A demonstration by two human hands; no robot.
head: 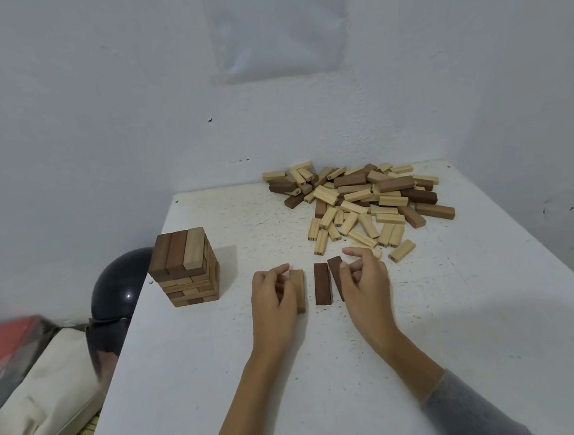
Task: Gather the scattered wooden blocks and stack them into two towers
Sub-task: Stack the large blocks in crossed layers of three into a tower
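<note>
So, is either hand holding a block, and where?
Unclear: left hand touches the light block along its side, right hand the slanted dark block at its far end.

A tower (185, 267) stands at nine o'clock, a loose pile (362, 202) at one o'clock. Three blocks (322, 283) lie flat centrally.

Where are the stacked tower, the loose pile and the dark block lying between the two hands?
stacked tower (192, 285): head view, layered front side.
loose pile (360, 196): head view, block near its middle.
dark block (322, 283): head view, top face.
</note>
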